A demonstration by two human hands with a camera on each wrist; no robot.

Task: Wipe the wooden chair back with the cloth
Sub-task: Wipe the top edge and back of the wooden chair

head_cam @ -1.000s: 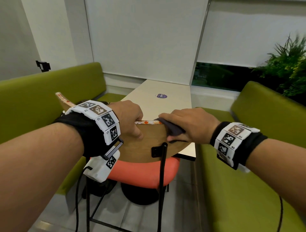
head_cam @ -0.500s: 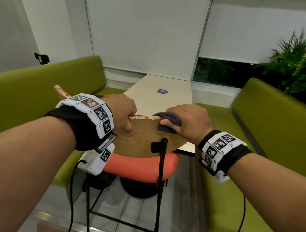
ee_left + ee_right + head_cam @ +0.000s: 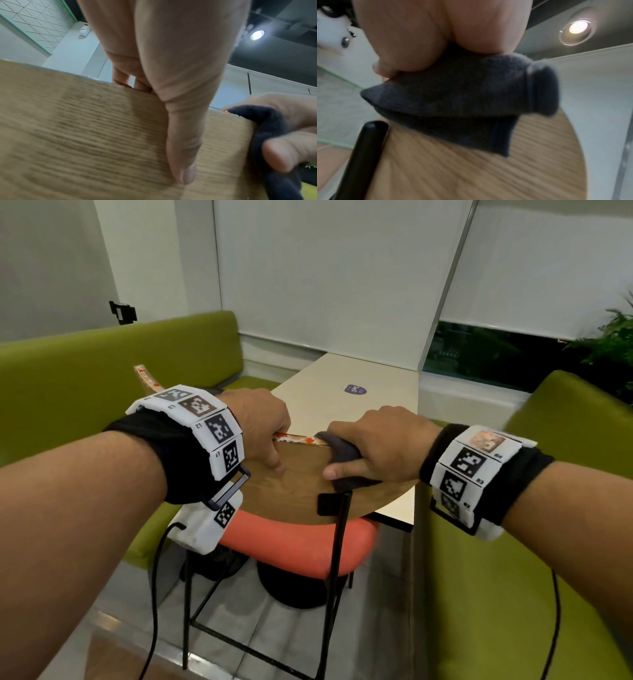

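The curved wooden chair back (image 3: pixel 301 491) stands in front of me, its top edge worn with orange flecks. My left hand (image 3: pixel 265 433) grips that top edge, fingers over the far side and thumb (image 3: pixel 183 148) lying down the near face of the wood (image 3: pixel 85 135). My right hand (image 3: pixel 376 446) holds a dark grey cloth (image 3: pixel 342 453) folded over the top edge, thumb pressing it against the near face. In the right wrist view the cloth (image 3: pixel 462 97) hangs over the wood (image 3: pixel 471 169) under my fingers.
The chair has an orange seat (image 3: pixel 301 546) and black metal legs (image 3: pixel 334 577). Beyond it is a pale table (image 3: pixel 352 402) with a purple sticker. Green benches (image 3: pixel 85 392) flank both sides (image 3: pixel 513 594). A plant (image 3: pixel 609 337) stands at the right.
My right hand has slid the cloth leftward along the top edge, closer to my left hand, and the cloth now bunches more over the edge. The left hand keeps its grip.
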